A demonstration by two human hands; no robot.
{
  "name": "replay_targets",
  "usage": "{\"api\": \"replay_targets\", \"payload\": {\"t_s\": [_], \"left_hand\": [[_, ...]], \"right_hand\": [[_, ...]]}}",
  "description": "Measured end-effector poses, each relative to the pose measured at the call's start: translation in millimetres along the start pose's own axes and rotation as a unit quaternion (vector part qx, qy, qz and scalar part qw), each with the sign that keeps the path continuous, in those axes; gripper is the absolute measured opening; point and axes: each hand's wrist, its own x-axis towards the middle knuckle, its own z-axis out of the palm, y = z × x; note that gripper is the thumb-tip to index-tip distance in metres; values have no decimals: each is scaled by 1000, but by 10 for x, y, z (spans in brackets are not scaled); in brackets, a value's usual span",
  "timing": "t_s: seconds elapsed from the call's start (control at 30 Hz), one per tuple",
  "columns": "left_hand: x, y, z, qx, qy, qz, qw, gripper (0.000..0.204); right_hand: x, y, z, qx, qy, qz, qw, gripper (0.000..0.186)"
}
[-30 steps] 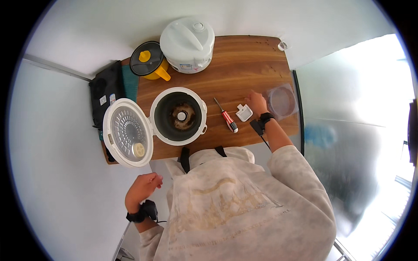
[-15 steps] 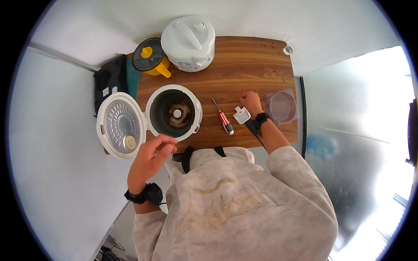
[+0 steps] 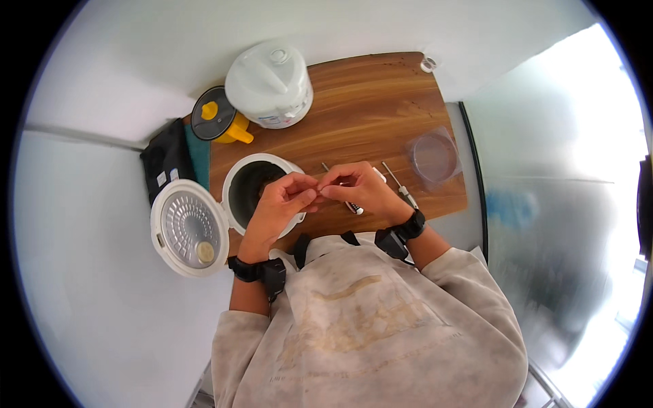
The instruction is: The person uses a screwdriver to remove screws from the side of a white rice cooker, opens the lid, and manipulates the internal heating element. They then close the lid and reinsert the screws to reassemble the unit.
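Over the brown wooden table (image 3: 367, 102), left hand (image 3: 277, 204) and right hand (image 3: 364, 192) met, both pinched, couldn't tell on what; round white plastic rice cooker (image 3: 245, 194) under the left looked hefty, slick, best grabbed by its sides

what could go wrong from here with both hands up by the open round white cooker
1. Anything small pinched between the left hand and right hand (I can't tell) might drop into the open round white cooker.
2. The pale-handled metal screwdriver lies near the right hand and could get knocked.
3. The round white metal-lined lid stands open, so the left hand might bump it.
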Motion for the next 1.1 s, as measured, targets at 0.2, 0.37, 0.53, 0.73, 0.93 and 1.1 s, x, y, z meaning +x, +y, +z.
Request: {"api": "replay_targets", "payload": {"t_s": [0.2,0.37,0.53,0.73,0.93,1.1], "left_hand": [[-7,-205,-133,-5,29,-32,999,17],[-77,-229,-242,-34,30,-67,997,16],[-85,-303,-296,-82,27,-37,996,18],[-56,-311,-302,-82,34,-58,994,19],[-89,-370,-454,-112,65,-24,991,19],[-161,-418,-547,-135,80,-17,987,17]], "right_hand": [[90,99,87,-60,-6,-37,997,9],[128,161,187,-81,-11,-69,994,10],[114,151,220,-123,36,-35,991,10],[66,56,51,-223,4,30,974,16],[132,769,-736,-429,-3,177,886,31],[121,1244,-774,-639,-19,222,736,46]]}}
